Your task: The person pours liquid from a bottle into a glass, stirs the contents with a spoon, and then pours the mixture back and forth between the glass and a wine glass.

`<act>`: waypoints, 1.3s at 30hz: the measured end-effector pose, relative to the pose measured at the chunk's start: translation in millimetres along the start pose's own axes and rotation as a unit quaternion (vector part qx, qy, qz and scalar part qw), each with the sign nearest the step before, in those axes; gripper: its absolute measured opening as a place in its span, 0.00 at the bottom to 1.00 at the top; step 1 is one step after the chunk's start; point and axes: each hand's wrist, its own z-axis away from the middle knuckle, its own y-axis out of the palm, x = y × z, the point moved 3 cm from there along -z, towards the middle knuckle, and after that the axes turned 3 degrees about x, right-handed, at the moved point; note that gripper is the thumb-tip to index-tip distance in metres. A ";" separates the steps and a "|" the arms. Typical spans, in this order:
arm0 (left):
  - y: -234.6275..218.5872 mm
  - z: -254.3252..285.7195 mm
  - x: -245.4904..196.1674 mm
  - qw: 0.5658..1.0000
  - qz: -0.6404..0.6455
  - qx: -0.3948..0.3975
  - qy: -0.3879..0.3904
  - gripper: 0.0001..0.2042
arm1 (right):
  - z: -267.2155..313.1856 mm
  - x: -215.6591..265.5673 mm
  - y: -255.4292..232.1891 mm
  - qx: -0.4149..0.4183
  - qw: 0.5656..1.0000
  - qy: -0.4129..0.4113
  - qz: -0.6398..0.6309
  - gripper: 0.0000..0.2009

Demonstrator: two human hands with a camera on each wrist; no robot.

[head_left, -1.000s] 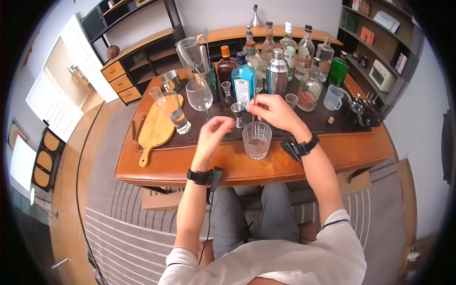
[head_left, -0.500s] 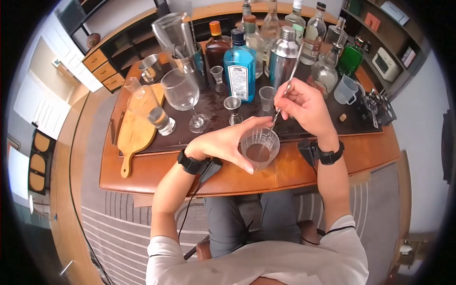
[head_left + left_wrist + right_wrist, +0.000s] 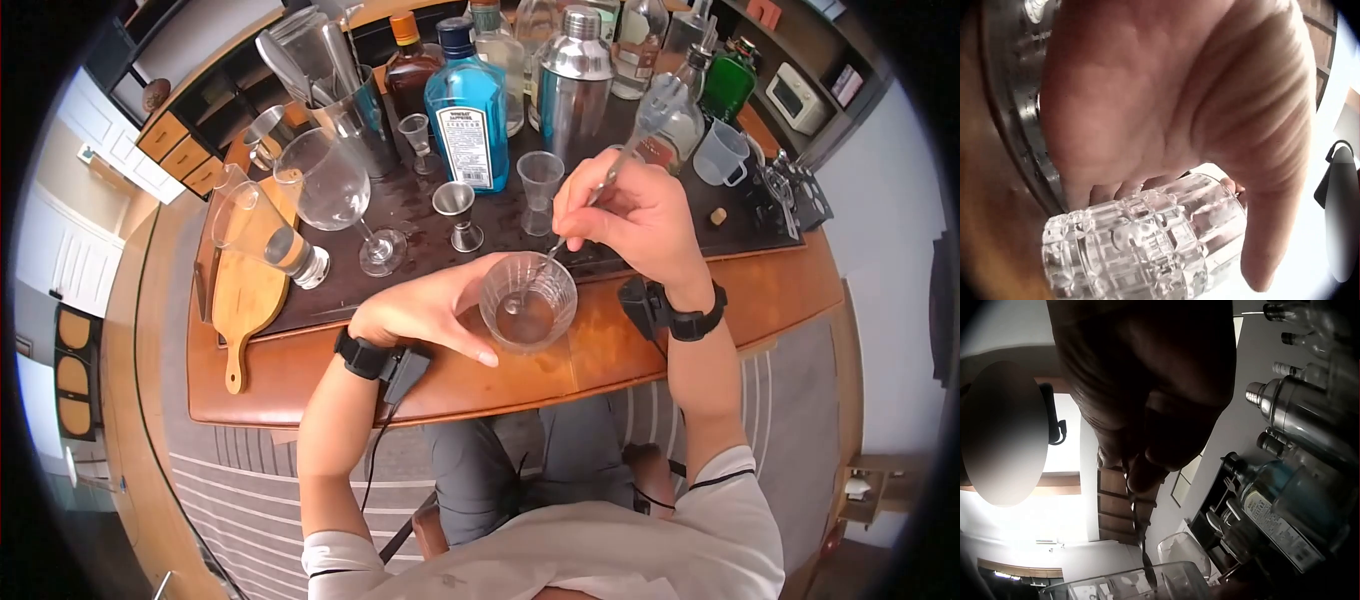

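The clear cut-glass tumbler (image 3: 527, 301) stands on the wooden surface (image 3: 640, 345) near its front edge. The left hand (image 3: 425, 312) curls around its side, and the right hand (image 3: 630, 215) pinches a long metal bar spoon (image 3: 585, 210) dipping into it. The glass seems heavy, hard, breakable and slippery, so the patterned wall is the best place to hold.

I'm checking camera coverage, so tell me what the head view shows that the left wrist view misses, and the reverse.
Only the head view shows the right hand pinching a bar spoon whose bowl sits in the tumbler, plus the blue bottle, shaker, wine glass and cutting board on the table. Only the left wrist view shows the tumbler's cut-glass pattern and the palm up close. Both show the left hand gripping the tumbler.
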 end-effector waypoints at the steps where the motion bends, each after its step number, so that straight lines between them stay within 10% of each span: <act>1: -0.7 -0.5 -0.9 0.999 0.034 0.012 -0.012 0.51 | -0.4 0.1 0.0 0.004 1.000 0.004 -0.002 0.06; 39: -15.4 0.1 11.6 0.994 0.057 -0.016 -0.091 0.47 | -6.0 -16.9 14.9 0.036 0.998 0.031 -0.050 0.05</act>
